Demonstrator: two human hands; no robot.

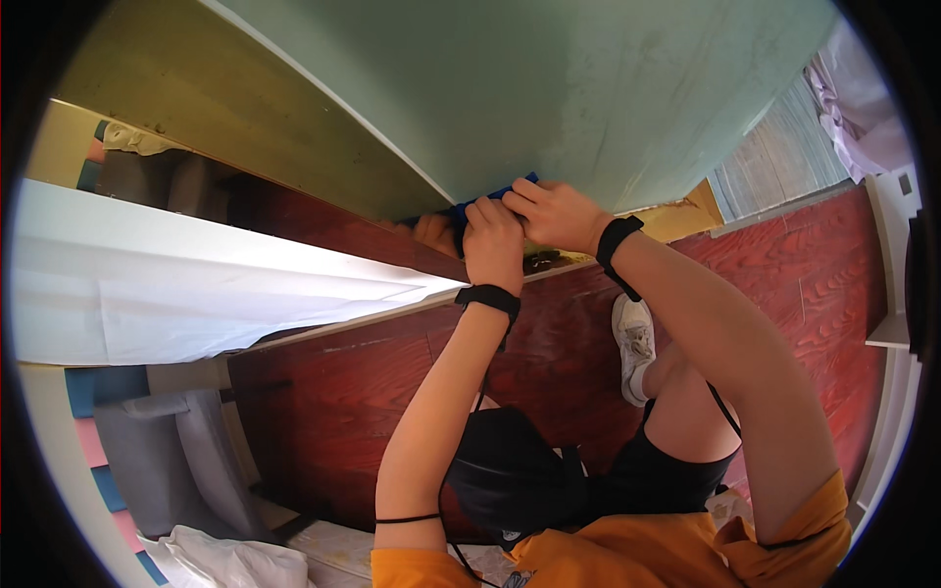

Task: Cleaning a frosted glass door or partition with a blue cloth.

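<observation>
Both my hands are together at the low corner where a pale green panel meets a mirror-like panel. My left hand is closed, its fingers curled over a blue cloth. Beside it, my right hand pinches the same cloth from the right. Only parts of the cloth show; the rest is behind my fingers. The shiny panel reflects some fingers next to my left hand. Black bands circle both wrists. Below my hands lies a yellowish ledge with dark marks.
Red wood-patterned floor stretches around my legs. A white sheet-like surface spreads at the left. A grey chair-like piece stands at lower left, near a white bag. A pale lilac cloth hangs at the far right.
</observation>
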